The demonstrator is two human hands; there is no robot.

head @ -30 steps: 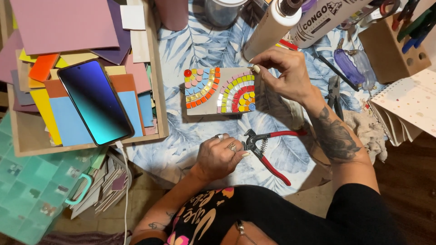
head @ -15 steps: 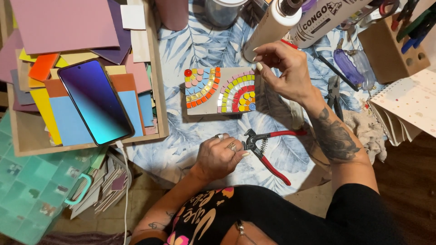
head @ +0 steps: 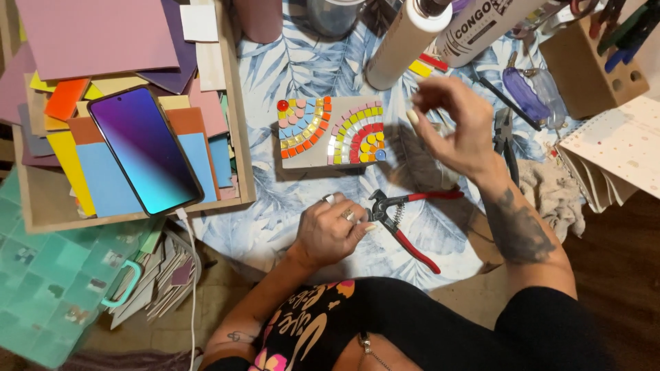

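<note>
Mosaic tile block [head: 332,132]: one piece, rectangular, grey base, two arched fans of small coloured chips in red, orange, yellow, green and pink. I log it lying flat on the leaf-print cloth [head: 302,65], near the middle of the work surface, just right of the wooden tray [head: 237,124].

Right hand [head: 454,124]: raised above the cloth, just right of the block and not touching it. Thumb and fingers are curled toward one another in a loose pinch; I cannot tell whether anything sits between them.

Left hand [head: 331,230]: resting on the cloth below the block, fingers curled under, rings showing. Its fingertips sit against the head of the red-handled nippers [head: 405,223]; I cannot tell whether they grip it. The nippers lie flat, handles spread toward the right.

Wooden tray, contents: stacked flat sheets in pink, purple, orange, yellow and blue, with a phone [head: 144,148] lying on top, screen lit, cable leading off its lower end.

Other items I note: a white cylinder tube [head: 405,41] lying above the block; a dark pair of pliers [head: 505,137] to the right of the raised hand; a teal patterned sheet [head: 48,282] at lower left.
</note>
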